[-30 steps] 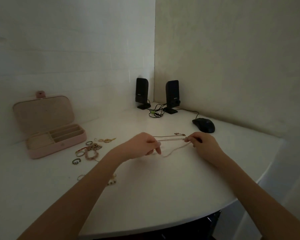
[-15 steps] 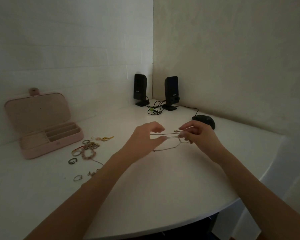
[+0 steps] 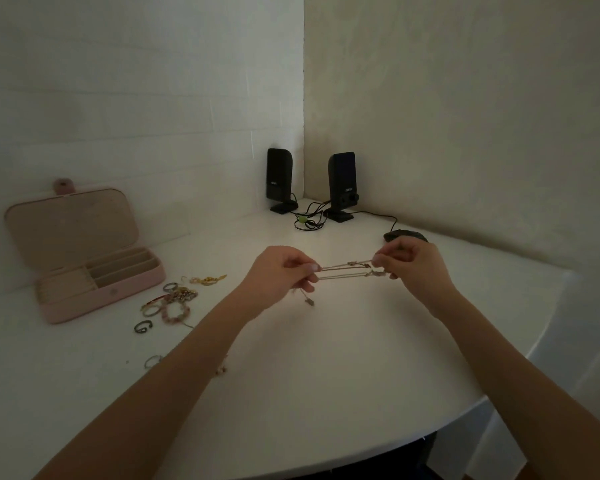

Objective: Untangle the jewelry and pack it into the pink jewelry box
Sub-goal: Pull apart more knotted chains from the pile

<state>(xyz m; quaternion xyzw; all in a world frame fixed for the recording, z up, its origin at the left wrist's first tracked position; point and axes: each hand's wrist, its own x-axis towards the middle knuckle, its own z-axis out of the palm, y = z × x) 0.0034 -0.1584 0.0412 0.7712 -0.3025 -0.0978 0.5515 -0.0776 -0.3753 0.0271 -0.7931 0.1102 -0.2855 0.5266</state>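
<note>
A thin pinkish-beige cord bracelet (image 3: 343, 270) is stretched as two near-parallel strands above the white curved desk (image 3: 326, 375), between both hands. The left hand (image 3: 278, 273) pinches its left end between thumb and curled fingers, a short loose tail dangling below. The right hand (image 3: 414, 265) pinches the right end, fingers curled in. To the left, well apart, the open pink rectangular jewelry box (image 3: 97, 268) sits with its lid raised; just beside it lies a tangled heap of rings and beaded bracelets (image 3: 174, 301). A black computer mouse (image 3: 400, 234) peeks from behind the right hand.
</note>
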